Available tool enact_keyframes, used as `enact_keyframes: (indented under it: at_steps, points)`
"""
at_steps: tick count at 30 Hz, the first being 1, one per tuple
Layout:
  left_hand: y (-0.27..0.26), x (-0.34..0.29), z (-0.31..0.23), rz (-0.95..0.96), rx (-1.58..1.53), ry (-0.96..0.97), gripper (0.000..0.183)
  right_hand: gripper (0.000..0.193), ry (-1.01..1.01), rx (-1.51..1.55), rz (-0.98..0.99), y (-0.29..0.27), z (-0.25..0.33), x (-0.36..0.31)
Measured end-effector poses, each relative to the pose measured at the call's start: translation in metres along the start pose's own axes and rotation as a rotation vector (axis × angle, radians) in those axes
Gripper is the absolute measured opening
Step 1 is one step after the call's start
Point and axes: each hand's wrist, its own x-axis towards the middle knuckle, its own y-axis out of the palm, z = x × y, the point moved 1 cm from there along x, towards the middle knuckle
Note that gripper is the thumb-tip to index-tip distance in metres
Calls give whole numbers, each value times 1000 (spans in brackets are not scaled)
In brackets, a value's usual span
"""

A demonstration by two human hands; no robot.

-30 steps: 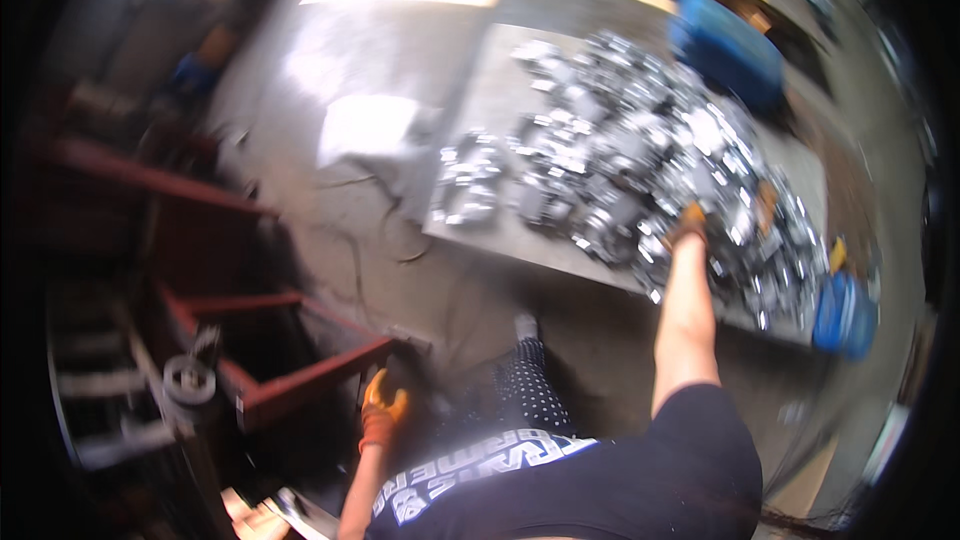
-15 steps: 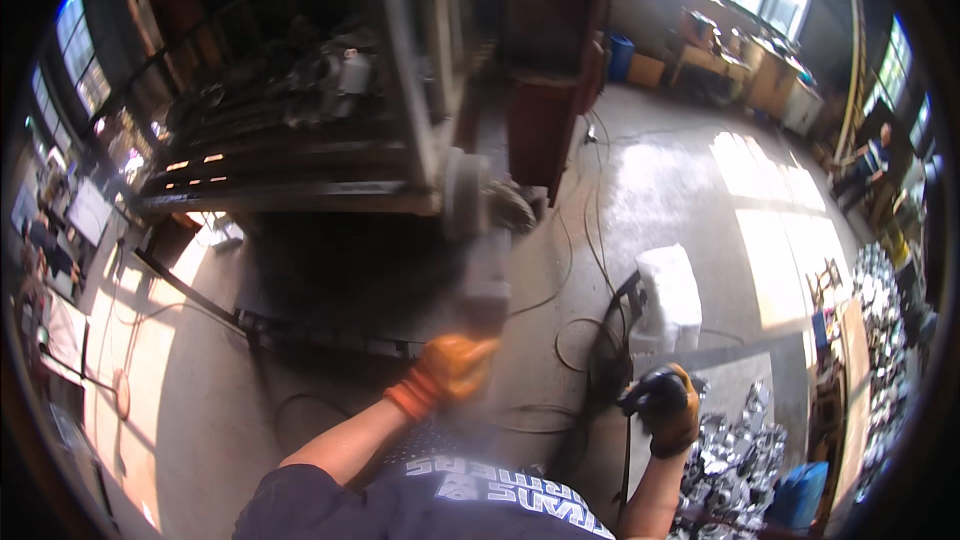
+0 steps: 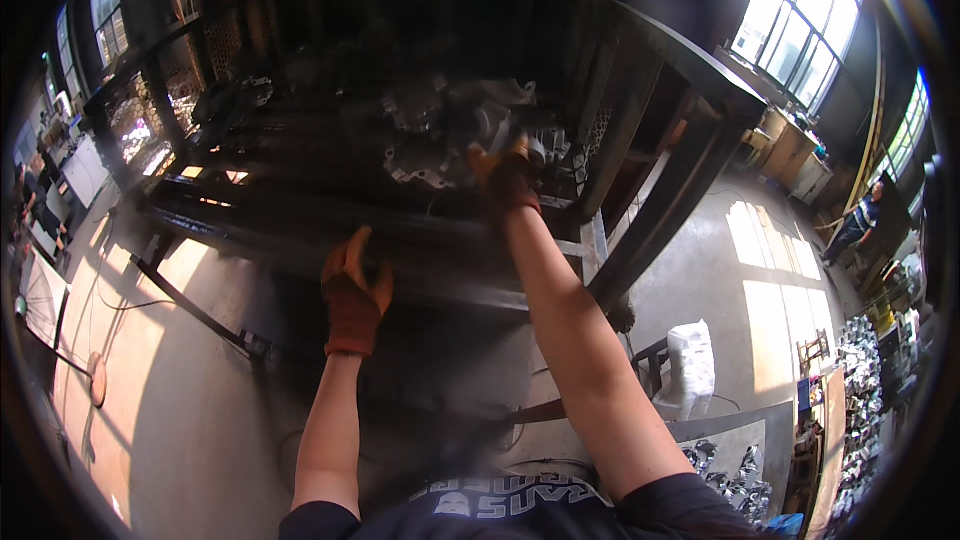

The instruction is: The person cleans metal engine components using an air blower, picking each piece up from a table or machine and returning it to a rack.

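Note:
My left hand (image 3: 355, 285), in an orange work glove, is open, with thumb and fingers apart and nothing in them. It hovers by the front rail (image 3: 460, 280) of a dark metal rack. Deeper in, my right hand (image 3: 508, 180), gloved alike, reaches over that rail to a silvery metal casting (image 3: 490, 125). Its thumb and fingers are at the casting's near edge; blur hides whether they grip it. More castings (image 3: 415, 110) lie around it in the shadowed rack.
A slanted steel post (image 3: 665, 200) stands right of my right arm. White wrapped material (image 3: 690, 365) stands on the floor at right. Piles of metal parts (image 3: 860, 390) lie farther right. A person (image 3: 860, 223) is near the right wall. A hose (image 3: 140, 305) lies at left.
My view has shifted to face the rack. Both hands have moved forward; the right one went from my lower right side into the rack among the castings. The left has opened from a closed shape.

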Motion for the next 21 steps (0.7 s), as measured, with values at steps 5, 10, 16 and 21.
enact_keyframes:
  at_steps: [5,10,16,21]
  points:
    - [25,87,-11,56,-359,-8,50,83,390,-212,-37,30,-13,39]
    - [103,222,-26,-39,-253,465,60,73,24,-727,255,38,-52,66]
    - [203,256,-51,620,164,323,62,55,-45,-804,145,22,-84,72]
    - [209,250,-20,346,-201,123,54,55,-38,-48,-115,0,-100,74]
